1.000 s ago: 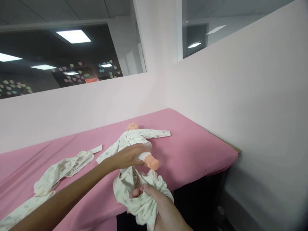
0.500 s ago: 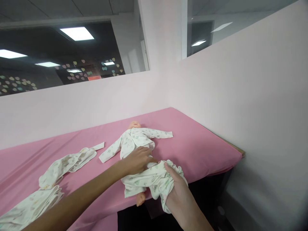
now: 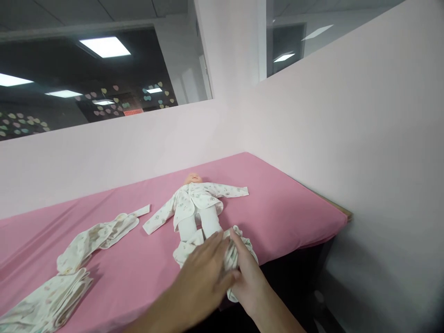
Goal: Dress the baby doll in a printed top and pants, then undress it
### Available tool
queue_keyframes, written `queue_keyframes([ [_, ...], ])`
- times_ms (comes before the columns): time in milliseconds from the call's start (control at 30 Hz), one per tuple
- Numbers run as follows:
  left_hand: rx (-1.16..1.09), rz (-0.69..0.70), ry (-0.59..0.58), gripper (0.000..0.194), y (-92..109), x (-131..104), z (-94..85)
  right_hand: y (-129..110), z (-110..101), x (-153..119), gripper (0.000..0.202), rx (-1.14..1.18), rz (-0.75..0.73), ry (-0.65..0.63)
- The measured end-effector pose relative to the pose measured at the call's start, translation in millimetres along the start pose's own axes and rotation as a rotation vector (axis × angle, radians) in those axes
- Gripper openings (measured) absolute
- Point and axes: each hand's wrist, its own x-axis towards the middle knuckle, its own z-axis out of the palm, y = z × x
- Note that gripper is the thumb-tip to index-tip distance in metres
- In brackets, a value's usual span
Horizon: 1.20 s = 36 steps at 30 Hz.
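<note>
A baby doll (image 3: 210, 221) lies on its back on the pink-covered table, wearing a white printed jacket (image 3: 204, 194) with its long sleeves spread. White printed baby pants (image 3: 183, 252) lie around the doll's lower legs, and its feet are hidden. My left hand (image 3: 204, 268) bends over the pants with its fingers together on the cloth; its thumb reaches towards my right hand. Bunched cloth of the pants sits in my right hand (image 3: 249, 277), thumb on top, beyond the table's front edge. Where the two hands meet, the cloth is partly covered.
Another printed baby garment (image 3: 100, 238) lies loosely on the table's left side, near a folded stack of printed cloth (image 3: 52, 300). Behind the pink cover (image 3: 277, 208) rise white walls (image 3: 347, 129) with windows. The table's front edge drops to a dark gap.
My left hand has moved from the doll's waist down to the pants beside my right hand. More of the doll's white legs shows, and the foot seen before is now hidden.
</note>
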Motion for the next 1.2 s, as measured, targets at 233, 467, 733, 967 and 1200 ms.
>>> queue_keyframes([
  [233,0.530,0.058,0.384,0.035,22,-6,50.1,-3,-3,-3,0.034,-0.056,0.053,0.100],
  [467,0.549,0.066,0.375,0.019,13,-2,37.1,-7,6,-12,0.024,0.006,-0.021,-0.030],
  [733,0.366,0.045,0.494,0.027,20,-3,43.5,-1,-4,-10,0.043,-0.063,0.018,-0.050],
  [967,0.650,-0.069,0.381,0.050,29,-12,50.3,1,-9,-10,0.048,-0.108,0.085,-0.064],
  [1200,0.481,-0.032,0.237,0.051,23,-15,44.9,2,-9,-8,0.034,-0.105,0.007,-0.123],
])
